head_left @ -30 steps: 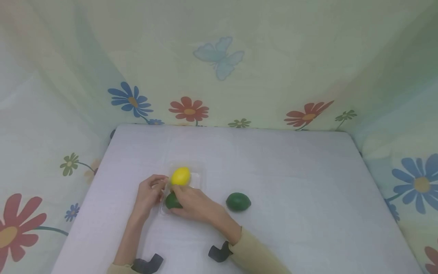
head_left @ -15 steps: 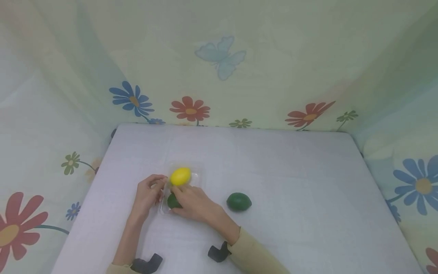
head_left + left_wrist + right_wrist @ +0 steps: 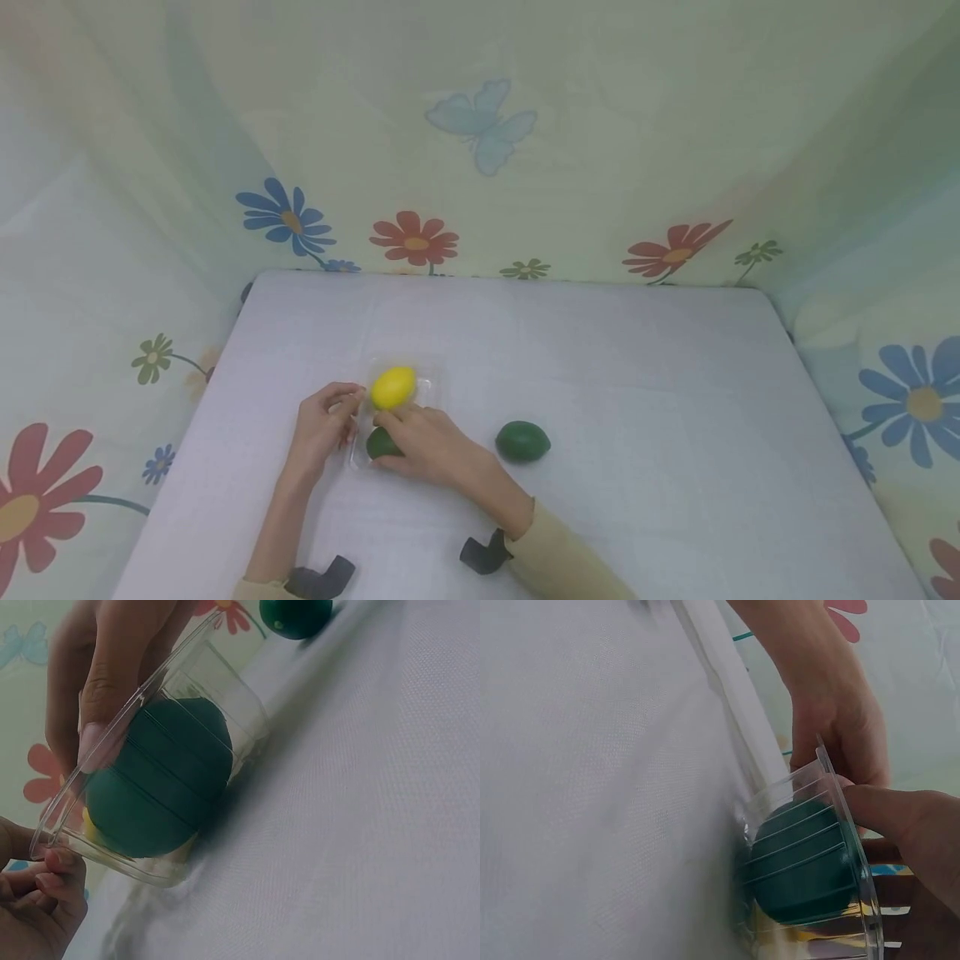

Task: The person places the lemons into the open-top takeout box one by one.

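A clear plastic box (image 3: 214,679) without a visible lid stands on the left part of the table. In its far half lies a yellow lemon (image 3: 393,388); a dark green lime (image 3: 381,444) sits in the near half. My right hand (image 3: 431,447) reaches into the box from the right and holds this lime, thumb on the near side and fingers on the far side, partly covering it. At the box's left edge, my left hand (image 3: 321,427) pinches the rim between thumb and curled fingers. A second green lime (image 3: 522,442) lies on the table right of the box.
A white cloth covers the table (image 3: 637,400). Flowered curtains (image 3: 585,150) hang behind it and at both sides. Near the front, dark curved pieces (image 3: 483,554) stick out at the sleeves (image 3: 558,550).
The yellow lemon has shifted slightly left and turned a little in the box. Both hands keep nearly the same place and grip. The lime on the table has not moved.
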Motion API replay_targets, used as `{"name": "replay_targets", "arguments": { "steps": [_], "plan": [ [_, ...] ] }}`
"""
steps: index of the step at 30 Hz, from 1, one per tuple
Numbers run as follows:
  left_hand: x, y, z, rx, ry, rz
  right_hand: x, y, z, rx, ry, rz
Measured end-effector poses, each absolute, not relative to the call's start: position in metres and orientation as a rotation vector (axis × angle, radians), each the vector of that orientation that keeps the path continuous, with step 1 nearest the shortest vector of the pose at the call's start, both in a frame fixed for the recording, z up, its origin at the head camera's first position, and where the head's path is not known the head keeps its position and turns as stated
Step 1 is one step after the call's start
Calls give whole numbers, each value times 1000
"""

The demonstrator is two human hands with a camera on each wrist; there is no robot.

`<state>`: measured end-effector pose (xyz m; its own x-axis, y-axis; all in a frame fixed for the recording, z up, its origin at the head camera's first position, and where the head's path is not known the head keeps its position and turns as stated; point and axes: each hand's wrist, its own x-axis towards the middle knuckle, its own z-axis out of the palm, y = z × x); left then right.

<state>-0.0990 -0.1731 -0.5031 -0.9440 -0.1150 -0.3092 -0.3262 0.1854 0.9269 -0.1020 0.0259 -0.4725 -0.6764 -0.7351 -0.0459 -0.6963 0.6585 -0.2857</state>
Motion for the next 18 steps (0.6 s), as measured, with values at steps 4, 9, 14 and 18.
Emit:
{"name": "replay_targets", "arguments": {
  "steps": [4, 9, 14, 18],
  "plan": [
    [-99, -174, -504, -427, 2280, 1848, -100, 32, -469, -1207, 2733, -413],
    [-99, -174, -504, -407, 2272, 1866, -98, 51, -450, -1171, 2784, -454],
    [-99, -176, -502, -438, 2257, 1880, -97, 79, -430, -1045, 2845, -460],
    [-100, -176, -501, -432, 2247, 1873, -95, 105, -429, -971, 2921, -491]
  ]
}}
